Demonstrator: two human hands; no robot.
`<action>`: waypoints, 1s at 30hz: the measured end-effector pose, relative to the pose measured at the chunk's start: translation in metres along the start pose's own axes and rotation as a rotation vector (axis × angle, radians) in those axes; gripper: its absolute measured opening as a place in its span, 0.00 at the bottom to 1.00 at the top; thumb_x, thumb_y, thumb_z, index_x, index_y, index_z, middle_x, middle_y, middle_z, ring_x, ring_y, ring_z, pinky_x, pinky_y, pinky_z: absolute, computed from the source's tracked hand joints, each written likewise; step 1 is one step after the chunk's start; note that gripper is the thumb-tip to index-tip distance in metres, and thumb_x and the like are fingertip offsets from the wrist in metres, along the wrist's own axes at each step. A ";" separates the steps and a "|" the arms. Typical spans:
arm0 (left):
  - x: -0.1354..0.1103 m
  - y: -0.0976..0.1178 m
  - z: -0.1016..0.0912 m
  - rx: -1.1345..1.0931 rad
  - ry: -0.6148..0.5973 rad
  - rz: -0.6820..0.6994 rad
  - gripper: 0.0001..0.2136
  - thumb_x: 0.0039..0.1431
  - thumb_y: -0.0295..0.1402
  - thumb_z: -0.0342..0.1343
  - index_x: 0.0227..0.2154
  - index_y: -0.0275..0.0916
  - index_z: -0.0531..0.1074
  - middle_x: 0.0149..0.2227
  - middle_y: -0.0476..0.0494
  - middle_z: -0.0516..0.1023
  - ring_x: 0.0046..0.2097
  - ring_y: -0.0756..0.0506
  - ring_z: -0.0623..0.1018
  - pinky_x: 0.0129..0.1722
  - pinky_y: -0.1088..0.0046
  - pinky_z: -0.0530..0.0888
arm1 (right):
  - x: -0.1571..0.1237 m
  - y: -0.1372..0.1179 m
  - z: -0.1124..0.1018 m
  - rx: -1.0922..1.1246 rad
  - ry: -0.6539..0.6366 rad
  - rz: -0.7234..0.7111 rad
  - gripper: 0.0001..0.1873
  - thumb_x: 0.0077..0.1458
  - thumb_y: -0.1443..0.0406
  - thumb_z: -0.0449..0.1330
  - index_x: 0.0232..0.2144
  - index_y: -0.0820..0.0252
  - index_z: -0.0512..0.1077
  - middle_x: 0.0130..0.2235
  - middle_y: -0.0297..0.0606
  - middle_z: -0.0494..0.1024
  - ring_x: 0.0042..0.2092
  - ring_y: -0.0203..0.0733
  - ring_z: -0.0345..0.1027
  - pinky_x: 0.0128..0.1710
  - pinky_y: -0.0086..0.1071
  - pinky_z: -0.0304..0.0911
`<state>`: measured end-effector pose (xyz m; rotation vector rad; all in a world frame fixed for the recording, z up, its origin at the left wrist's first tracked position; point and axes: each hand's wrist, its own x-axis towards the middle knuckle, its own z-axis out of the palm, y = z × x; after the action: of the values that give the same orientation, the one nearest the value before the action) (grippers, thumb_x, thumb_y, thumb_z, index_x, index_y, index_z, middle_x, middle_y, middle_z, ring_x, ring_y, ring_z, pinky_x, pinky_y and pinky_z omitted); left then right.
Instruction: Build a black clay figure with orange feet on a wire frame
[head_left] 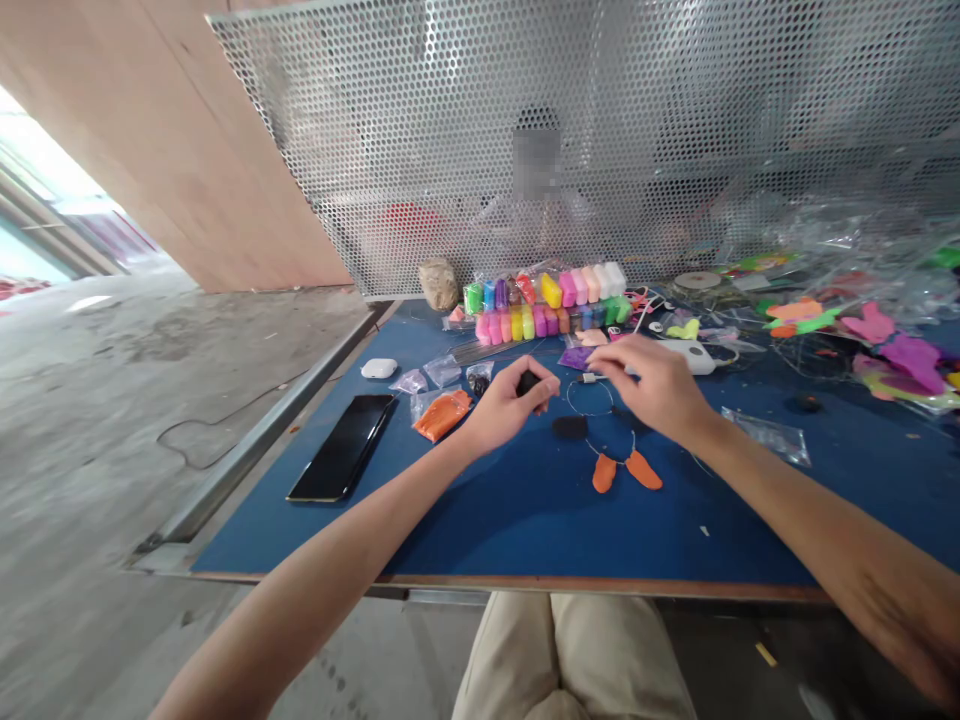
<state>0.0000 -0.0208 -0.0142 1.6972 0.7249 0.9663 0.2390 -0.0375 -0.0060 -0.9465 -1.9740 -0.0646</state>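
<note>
My left hand (511,402) is closed around a black lump of modelling clay (528,382). Across from it, my right hand (651,385) hovers with its fingers pinched together; anything between the fingertips is too small to make out. Between the hands lies a thin wire ring (589,412). Below it are a flat black clay piece (570,428) and two orange clay petals (604,473) joined to a curved wire. An opened bag of orange clay (442,414) rests left of my left hand, near a small bag of black clay (478,378).
A phone (341,448) and a white earbud case (379,369) lie on the blue table (480,540) at left. Rows of coloured clay packs (517,325) stand at the back before a perforated metal panel (465,120). Finished-looking clay shapes (911,360) and plastic bags crowd the right.
</note>
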 end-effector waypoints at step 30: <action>0.007 -0.026 -0.026 0.891 -0.130 0.231 0.13 0.67 0.41 0.52 0.43 0.43 0.79 0.46 0.40 0.79 0.49 0.39 0.76 0.52 0.61 0.68 | -0.009 0.061 0.002 -0.092 -0.504 0.409 0.19 0.59 0.50 0.60 0.30 0.56 0.80 0.29 0.40 0.81 0.31 0.44 0.72 0.31 0.37 0.61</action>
<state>-0.0193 0.0049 -0.0330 2.6374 0.9642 0.7027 0.2788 0.0010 -0.0328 -1.5237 -2.1909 0.3478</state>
